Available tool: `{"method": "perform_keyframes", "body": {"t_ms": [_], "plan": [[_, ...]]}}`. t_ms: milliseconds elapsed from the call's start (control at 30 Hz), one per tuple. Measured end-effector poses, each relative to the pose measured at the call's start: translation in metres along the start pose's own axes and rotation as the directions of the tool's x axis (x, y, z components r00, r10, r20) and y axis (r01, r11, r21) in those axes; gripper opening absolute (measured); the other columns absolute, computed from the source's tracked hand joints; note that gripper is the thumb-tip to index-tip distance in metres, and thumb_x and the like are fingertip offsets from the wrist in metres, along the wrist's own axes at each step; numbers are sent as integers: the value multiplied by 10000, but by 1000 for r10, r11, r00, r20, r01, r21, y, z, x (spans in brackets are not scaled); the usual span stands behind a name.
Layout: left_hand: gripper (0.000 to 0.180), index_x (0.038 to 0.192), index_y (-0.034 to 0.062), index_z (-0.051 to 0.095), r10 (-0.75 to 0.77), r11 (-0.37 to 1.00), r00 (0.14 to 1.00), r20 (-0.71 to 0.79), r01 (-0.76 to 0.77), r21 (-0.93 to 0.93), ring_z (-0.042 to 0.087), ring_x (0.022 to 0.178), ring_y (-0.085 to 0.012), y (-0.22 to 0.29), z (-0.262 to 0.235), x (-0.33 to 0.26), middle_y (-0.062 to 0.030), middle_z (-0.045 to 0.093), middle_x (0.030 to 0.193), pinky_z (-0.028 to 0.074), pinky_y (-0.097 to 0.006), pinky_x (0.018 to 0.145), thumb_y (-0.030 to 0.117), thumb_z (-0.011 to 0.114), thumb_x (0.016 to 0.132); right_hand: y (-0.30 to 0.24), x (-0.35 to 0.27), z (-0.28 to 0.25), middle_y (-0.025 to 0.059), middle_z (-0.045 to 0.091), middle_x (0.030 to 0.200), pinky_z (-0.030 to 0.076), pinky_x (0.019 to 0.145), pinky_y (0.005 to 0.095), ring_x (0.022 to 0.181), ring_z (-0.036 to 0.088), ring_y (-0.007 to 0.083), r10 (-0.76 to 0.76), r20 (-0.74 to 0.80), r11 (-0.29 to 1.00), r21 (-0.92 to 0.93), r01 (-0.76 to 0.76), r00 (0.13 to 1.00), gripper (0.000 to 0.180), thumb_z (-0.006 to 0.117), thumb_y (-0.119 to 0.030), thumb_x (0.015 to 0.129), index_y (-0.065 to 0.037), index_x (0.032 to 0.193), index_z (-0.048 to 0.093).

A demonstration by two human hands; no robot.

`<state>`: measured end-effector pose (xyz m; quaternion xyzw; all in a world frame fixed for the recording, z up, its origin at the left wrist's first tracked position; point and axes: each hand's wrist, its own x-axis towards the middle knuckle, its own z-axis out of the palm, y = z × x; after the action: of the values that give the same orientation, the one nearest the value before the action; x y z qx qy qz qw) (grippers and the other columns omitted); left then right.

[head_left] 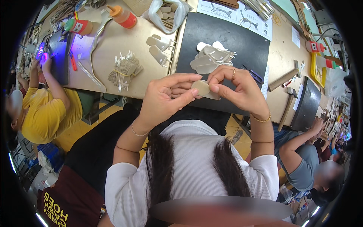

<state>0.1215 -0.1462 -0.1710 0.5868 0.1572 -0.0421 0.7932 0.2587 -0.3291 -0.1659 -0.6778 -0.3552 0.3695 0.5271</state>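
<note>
Above the near edge of a black mat [185, 32], a small beige oval flat piece [201, 88] is pinched between my two hands. A paler grey flat piece [215, 94] shows behind it; whether the two are joined I cannot tell. My left hand [170, 90] grips the oval's left side between thumb and fingers. Thumb and fingertips of my right hand [235, 87] are closed on its right side. Just beyond my hands lies a loose pile of pale grey, round-ended flat pieces [206, 62] on the mat.
Left stand a banded bundle of thin beige strips [124, 72], an orange squeeze bottle [123, 17] and a white bag of oval pieces [166, 19]. Dark-handled snips [254, 75] and a hammer [288, 108] lie right. Co-workers sit either side, one in a yellow shirt [53, 113].
</note>
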Motion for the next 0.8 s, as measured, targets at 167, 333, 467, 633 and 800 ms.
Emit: {"method": "perform_keyframes", "body": {"t_ms": [167,333,467,633,800], "plan": [[362,1245,-35,573,33,999,999,-22,-34,-31,680,844,-114,-1,3,0,-118,695,944,542,-203,708,-35,633,888,-2,0,1,70,655,873,471,746,276,790,604,139,-7,-17,999,-39,6,1000,129,679,-123,870,-5,828,646],[422,1288,-28,508,9,1000,1000,-29,-10,-18,673,799,-97,0,2,0,-115,697,899,482,-172,600,-28,636,886,1,-2,2,81,655,881,469,766,272,809,608,139,-24,-21,999,-50,23,999,132,712,-102,843,-12,845,615],[466,1303,-25,463,-13,997,998,-64,8,-78,682,800,-114,-1,4,2,-112,693,875,502,-179,617,-30,646,875,8,-2,10,92,679,891,516,718,281,781,622,125,-64,-210,995,60,78,976,284,740,-92,822,-18,974,512],[505,1319,-24,433,-48,990,996,-78,37,-138,693,826,-148,0,4,4,-116,687,868,548,-218,698,-54,644,861,8,-6,9,88,667,882,500,709,283,800,609,117,8,-221,965,256,50,975,430,739,-75,826,-70,1098,407],[536,1336,-15,404,-24,990,997,-72,14,-140,691,828,-156,-1,3,6,-115,683,864,551,-234,727,-58,644,859,9,-3,12,75,653,875,469,670,240,803,594,113,87,-167,963,265,-40,982,458,747,-61,813,-81,1115,403]]}}
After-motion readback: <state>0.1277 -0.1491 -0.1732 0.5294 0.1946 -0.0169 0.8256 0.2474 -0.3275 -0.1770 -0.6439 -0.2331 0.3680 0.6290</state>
